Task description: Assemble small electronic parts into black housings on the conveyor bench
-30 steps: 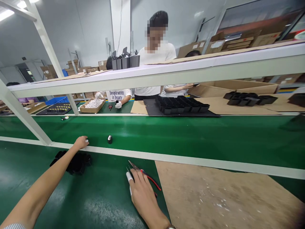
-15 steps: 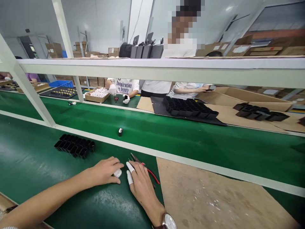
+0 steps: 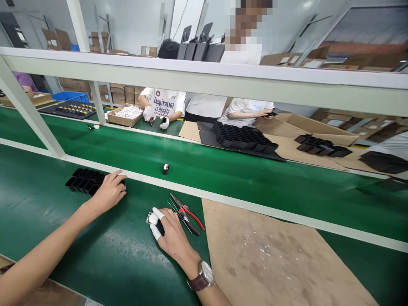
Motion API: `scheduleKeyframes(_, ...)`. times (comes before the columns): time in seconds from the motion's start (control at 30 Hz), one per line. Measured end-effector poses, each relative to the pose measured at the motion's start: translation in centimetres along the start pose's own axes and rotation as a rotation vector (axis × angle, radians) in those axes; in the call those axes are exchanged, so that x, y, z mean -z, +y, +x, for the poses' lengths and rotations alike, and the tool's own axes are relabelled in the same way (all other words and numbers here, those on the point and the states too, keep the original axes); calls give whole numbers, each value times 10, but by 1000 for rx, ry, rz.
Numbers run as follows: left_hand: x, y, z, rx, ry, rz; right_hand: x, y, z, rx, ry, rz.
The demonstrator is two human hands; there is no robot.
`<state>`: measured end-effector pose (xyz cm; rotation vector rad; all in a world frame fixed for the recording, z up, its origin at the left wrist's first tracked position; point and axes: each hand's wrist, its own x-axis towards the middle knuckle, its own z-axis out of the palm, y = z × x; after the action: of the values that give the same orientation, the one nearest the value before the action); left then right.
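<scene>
My left hand point(image 3: 110, 189) is at the right end of a cluster of glossy black open-topped cases point(image 3: 83, 180), its fingers bent around an end case that it mostly hides. My right hand point(image 3: 174, 233), with white finger cots on two digits, pinches a small white part point(image 3: 153, 218) with metallic bits at its left side. Just beyond this hand lie red-and-black-handled pliers point(image 3: 188, 214) and thin metal tweezers point(image 3: 176, 209). A wristwatch point(image 3: 205, 274) is on my right wrist.
A white rail point(image 3: 153, 179) separates my green bench from a green belt carrying a black case with white inside point(image 3: 165, 168). Cardboard point(image 3: 270, 255) covers the bench at right. Across sit co-workers, a box of white parts point(image 3: 127, 114) and a black cell tray point(image 3: 244, 138). A shelf beam point(image 3: 191, 78) crosses above.
My left hand has moved left and away to the black cases, leaving the white part, which my right hand now holds. My right hand has shifted left, uncovering the pliers and tweezers.
</scene>
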<state>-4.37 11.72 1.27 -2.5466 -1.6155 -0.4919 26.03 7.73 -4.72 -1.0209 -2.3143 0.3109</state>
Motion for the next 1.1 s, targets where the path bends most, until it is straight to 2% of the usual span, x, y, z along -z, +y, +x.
scheduleKeyframes(0.1,-7,28,0,-105,-83,-269,1,1,-1,-10,-5,18)
scheduleKeyframes(0.17,-13,46,-2,-145,-132,-382,1,0,-2,36,-23,-50)
scheduleKeyframes(0.27,-25,62,-6,-160,-106,-447,-1,0,-5,101,-28,-188)
scheduleKeyframes(0.43,-42,66,-16,-212,-1,-349,-6,3,-10,17,17,-277)
scheduleKeyframes(0.53,-50,70,-18,-267,41,-246,-10,7,-10,16,-12,-269)
scheduleKeyframes(0.73,-59,80,-12,-241,152,-189,-15,10,-12,2,-75,-326)
scheduleKeyframes(0.93,-65,81,-9,-230,144,-235,-7,9,-10,-12,-76,-207)
scheduleKeyframes(1.1,-67,80,-9,-213,141,-287,-8,10,-12,38,-119,-326)
